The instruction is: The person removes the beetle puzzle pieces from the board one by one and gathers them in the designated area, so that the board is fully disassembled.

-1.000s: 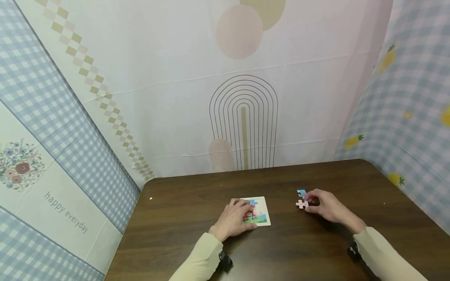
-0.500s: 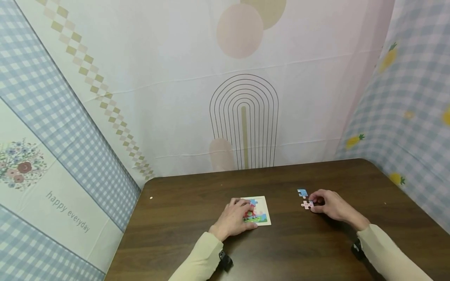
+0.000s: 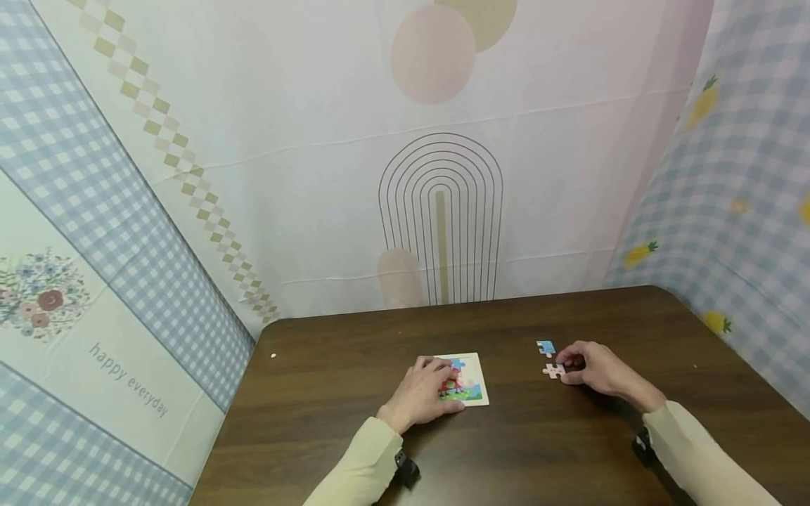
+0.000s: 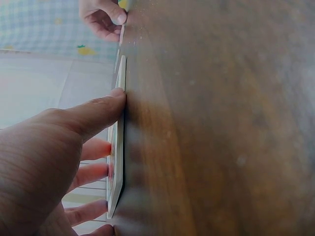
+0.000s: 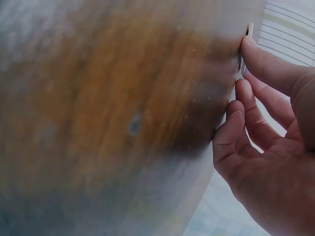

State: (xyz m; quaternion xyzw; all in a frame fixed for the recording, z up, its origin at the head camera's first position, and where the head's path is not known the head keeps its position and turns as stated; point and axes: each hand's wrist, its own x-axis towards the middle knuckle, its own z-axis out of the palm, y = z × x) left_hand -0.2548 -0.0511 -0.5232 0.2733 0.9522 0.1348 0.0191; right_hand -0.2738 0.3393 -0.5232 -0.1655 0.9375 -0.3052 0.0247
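My left hand (image 3: pixel 420 393) rests on a small pale-framed puzzle board (image 3: pixel 477 388), with the thumb at its near edge and the fingers spread over the picture. Red, blue and green parts of the picture show beside the fingers. Toward the right, my right hand (image 3: pixel 595 369) pinches the edge of a pink puzzle piece (image 3: pixel 553 371) between thumb and fingers, low at the table. A blue puzzle piece (image 3: pixel 545 348) lies just behind the pink one. In the right wrist view, the thumb covers much of the thin piece (image 5: pixel 250 30).
The brown wooden table (image 3: pixel 519 450) has rounded far corners and meets a patterned cloth wall (image 3: pixel 316 211) at the back. Checked cloth (image 3: pixel 728 211) hangs on the right. A tiny white bit (image 3: pixel 273 355) lies near the far left corner.
My right hand has shifted slightly right with the pink puzzle piece, opening more distance from the board. The blue puzzle piece is now less covered. My left hand stays on the board.
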